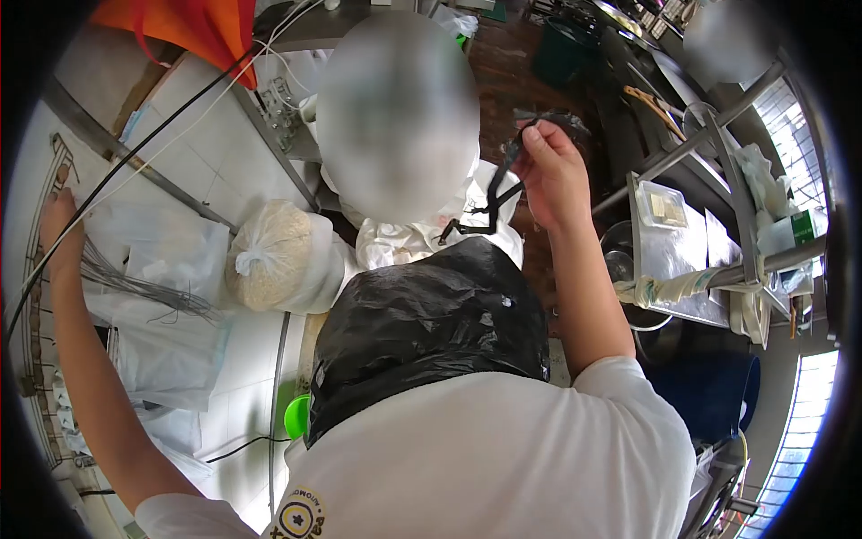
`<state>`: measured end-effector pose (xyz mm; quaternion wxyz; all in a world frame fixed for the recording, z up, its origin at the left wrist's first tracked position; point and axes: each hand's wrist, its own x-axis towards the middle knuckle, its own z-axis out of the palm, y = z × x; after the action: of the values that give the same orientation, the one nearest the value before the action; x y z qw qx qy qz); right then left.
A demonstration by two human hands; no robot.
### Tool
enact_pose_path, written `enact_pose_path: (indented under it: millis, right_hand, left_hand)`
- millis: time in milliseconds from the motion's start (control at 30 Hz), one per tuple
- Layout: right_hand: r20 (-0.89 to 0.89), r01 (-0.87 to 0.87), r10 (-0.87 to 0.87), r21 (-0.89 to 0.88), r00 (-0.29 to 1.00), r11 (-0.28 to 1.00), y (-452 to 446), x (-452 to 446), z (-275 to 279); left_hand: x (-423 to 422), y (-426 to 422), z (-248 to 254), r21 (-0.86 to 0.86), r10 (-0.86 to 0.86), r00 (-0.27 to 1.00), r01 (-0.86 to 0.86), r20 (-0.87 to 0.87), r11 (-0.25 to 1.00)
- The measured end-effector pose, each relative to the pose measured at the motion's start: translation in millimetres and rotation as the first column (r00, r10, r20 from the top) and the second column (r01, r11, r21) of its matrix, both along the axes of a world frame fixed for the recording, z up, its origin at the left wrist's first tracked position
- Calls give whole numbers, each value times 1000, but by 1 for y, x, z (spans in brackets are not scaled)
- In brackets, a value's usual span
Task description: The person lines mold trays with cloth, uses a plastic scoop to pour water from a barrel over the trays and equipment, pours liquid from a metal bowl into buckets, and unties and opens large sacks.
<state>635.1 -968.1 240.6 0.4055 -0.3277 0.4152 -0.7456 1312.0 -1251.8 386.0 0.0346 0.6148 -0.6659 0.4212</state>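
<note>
My right hand [554,175] is raised ahead of my body, thumb and fingers pinched on a thin black plastic strip [493,202]. The strip hangs down in a crooked loop. A dark wisp of plastic shows just behind the fingertips. At the far left my left hand [61,220] reaches up to a metal wire rack [34,337] along the white wall. Its fingers are small and distorted there, so their grip is unclear. A bundle of thin grey wires [148,280] hangs beside that wrist. Black plastic sheeting [426,310] covers my front.
A clear bag of pale grainy material [272,256] sits left of centre, near white sacks [386,244]. Black and white cables cross the left side. A metal shelf [687,269] with a clear plastic box [662,205] stands on the right. A green container [296,416] is low left.
</note>
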Motion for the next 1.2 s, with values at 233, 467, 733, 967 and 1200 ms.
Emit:
enact_pose_path:
  millis: [233, 467, 733, 967, 1200]
  right_hand:
    - [-8, 53, -53, -49, 999, 997, 3, 7, 15]
    - [-18, 100, -101, -42, 995, 994, 1, 30, 16]
    - [-59, 179, -178, 7, 982, 984, 27, 58, 8]
    - [-62, 111, -110, 21, 992, 994, 61, 55, -15]
    - [-36, 69, -68, 42, 997, 997, 65, 47, -14]
  left_hand:
    - [-44, 45, -19, 47, 31, 991, -25, -129, 999]
    - [-47, 68, -46, -99, -2, 984, 20, 181, 995]
    - [-100, 121, -112, -93, -395, 918, 395, 12, 914]
    - [-171, 189, -184, 194, -382, 462, 803, -800, 564]
    - [-146, 173, -182, -121, -507, 433, 660, -745, 741]
